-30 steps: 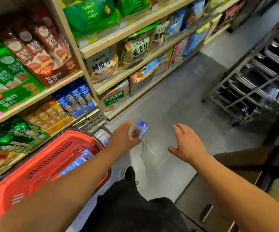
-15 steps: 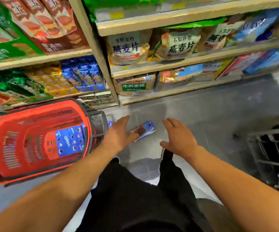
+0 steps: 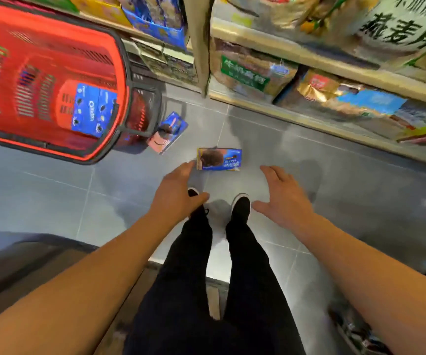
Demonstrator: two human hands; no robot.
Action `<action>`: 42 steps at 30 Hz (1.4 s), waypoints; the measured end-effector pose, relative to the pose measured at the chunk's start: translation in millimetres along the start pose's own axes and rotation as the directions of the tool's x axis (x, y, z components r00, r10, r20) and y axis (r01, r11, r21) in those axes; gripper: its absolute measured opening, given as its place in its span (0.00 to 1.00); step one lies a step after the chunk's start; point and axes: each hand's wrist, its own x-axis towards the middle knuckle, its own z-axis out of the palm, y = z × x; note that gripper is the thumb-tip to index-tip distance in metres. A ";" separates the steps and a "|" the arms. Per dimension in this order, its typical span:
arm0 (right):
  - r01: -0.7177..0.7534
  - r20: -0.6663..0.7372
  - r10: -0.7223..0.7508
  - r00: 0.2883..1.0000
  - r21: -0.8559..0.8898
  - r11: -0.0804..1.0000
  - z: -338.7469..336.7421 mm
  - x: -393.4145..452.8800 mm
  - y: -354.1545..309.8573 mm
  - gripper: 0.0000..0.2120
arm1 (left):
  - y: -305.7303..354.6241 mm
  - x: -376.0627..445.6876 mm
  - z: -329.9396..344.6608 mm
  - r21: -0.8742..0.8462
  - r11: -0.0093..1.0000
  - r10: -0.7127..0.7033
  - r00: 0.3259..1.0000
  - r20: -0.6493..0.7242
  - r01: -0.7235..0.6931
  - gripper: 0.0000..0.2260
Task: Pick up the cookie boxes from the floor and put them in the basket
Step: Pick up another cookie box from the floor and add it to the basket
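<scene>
Blue cookie box [image 3: 219, 159] on floor, between and beyond both spread, empty grips

Basket [image 3: 53, 29] red, black rim, slotted walls; blue box [image 3: 92, 110] inside, white lettering, dark cookie dots. Right of basket: pink-and-blue box [image 3: 167, 134]; farther right, blue box with brown picture [image 3: 219, 159]. Floor [image 3: 334, 190] grey tile. Trousers [image 3: 247, 265] black.

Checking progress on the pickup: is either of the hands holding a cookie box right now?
No. The left hand and right hand are open and empty; the cookie box lies on the floor ahead.
</scene>
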 end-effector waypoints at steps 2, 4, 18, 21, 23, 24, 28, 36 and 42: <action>0.006 0.011 -0.006 1.000 0.039 0.999 23.0 34.5 10.4 0.42 | -18.6 25.4 22.9 -0.005 1.000 -0.018 1.000 -0.010 0.018 0.36; -0.005 0.028 0.003 1.000 0.057 0.998 48.0 69.0 23.7 0.42 | -38.6 49.6 52.0 -0.001 0.999 -0.040 0.999 -0.016 0.040 0.38; 0.027 -0.047 -0.024 0.999 0.065 0.998 284.6 340.6 120.5 0.52 | -211.6 260.2 285.4 0.068 0.992 -0.101 0.995 -0.017 0.101 0.50; 0.027 -0.074 -0.030 0.997 -0.038 0.999 318.0 381.4 132.8 0.56 | -252.6 296.7 323.1 0.230 0.972 -0.035 0.999 -0.022 0.039 0.55; 0.048 -0.061 -0.055 0.997 -0.121 0.991 334.5 403.0 139.0 0.58 | -266.0 314.3 339.9 0.315 0.949 -0.021 1.000 -0.007 0.022 0.59; 0.060 -0.057 -0.069 0.996 -0.154 0.986 341.5 412.1 141.1 0.58 | -271.1 321.4 347.1 0.321 0.947 -0.025 1.000 -0.011 0.027 0.60; 0.084 -0.107 -0.102 0.989 -0.159 0.984 356.5 428.2 143.9 0.57 | -277.0 337.6 354.4 0.304 0.952 -0.006 0.998 -0.059 0.024 0.58; 0.136 -0.006 -0.136 0.991 -0.063 0.989 285.3 353.4 131.8 0.58 | -226.3 281.9 290.9 0.187 0.982 0.010 0.999 0.045 -0.018 0.54; 0.180 0.050 -0.181 0.982 0.023 0.983 159.3 228.9 94.0 0.58 | -126.7 175.2 175.5 -0.012 1.000 0.025 0.998 0.057 -0.024 0.53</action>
